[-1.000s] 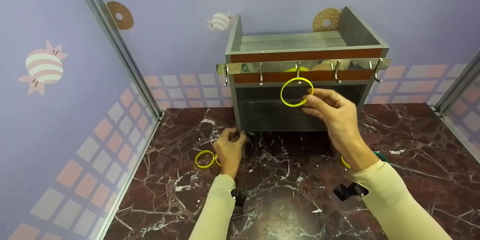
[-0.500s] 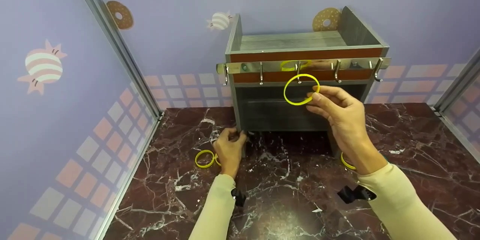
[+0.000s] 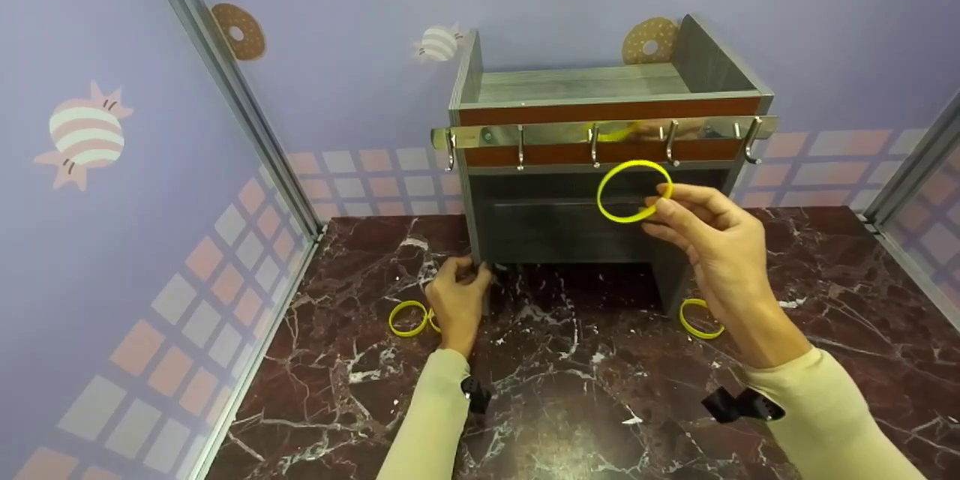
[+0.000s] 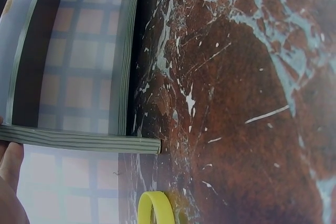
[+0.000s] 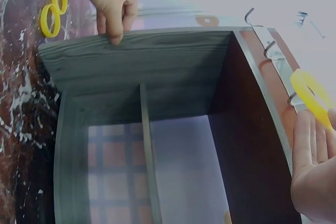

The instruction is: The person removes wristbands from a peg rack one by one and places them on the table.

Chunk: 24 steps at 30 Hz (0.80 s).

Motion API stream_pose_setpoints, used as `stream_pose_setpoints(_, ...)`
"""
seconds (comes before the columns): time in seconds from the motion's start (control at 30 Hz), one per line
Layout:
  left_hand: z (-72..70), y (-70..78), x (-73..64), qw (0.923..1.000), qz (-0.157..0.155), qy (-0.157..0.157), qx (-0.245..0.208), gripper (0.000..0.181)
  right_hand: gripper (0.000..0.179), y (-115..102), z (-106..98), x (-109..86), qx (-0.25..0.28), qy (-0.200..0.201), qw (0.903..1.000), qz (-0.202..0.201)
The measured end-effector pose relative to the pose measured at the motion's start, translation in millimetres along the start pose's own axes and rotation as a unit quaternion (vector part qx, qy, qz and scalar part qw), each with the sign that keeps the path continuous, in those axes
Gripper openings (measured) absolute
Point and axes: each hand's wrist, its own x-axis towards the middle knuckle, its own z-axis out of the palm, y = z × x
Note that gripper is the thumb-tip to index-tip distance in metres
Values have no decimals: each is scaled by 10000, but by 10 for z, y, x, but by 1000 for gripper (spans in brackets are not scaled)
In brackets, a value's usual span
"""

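Note:
Thumb and fingers of my right hand (image 3: 720, 259) pinch a thin yellow ring (image 3: 636, 163) in the head view. The ring is held up in front of the small grey wooden shelf (image 3: 585, 82), just below its metal hook rail (image 3: 551, 135). In the right wrist view this ring (image 5: 300, 83) appears close to a hook, apart from it as far as I can tell. My left hand (image 3: 455, 304) grips the front edge of the shelf's left side panel (image 4: 79, 140), low down. The right wrist view shows the left hand's (image 5: 113, 3) fingers over that edge.
Two yellow rings lie on the dark marbled table (image 3: 555, 420) beside the left hand; one ring (image 3: 391, 322) shows fully, the other is partly hidden. Another yellow ring (image 3: 701, 334) lies near the right forearm. Patterned walls (image 3: 330, 90) enclose the left, back and right.
My right hand has moved right with the yellow ring, from before the middle hook to right of it. The ring on the table at right is now more exposed. My left hand stays put.

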Motion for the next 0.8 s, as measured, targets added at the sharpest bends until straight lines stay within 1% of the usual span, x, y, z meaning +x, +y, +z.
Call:
stream_pose_setpoints(0.13,4,-6,1,10000,18,21,-22,13,18,3,-90,-37,-96,131,9999,-14)
stream_pose_setpoints(0.33,-7,7,-4,10000,-86,-20,-42,12,19,37,-206,-84,-309,248,9992,58)
stream_pose_setpoints(0.5,-15,17,-6,9998,-134,-70,-115,12,20,79,-323,-129,-286,348,9988,206)
stream_pose_setpoints(0.67,-17,14,-16,9997,-207,-89,52,12,24,117,-486,-182,-237,473,9980,338)
stream_pose_setpoints(0.8,-11,13,-12,9996,-225,-83,125,12,22,145,-628,-225,-175,609,9970,441)
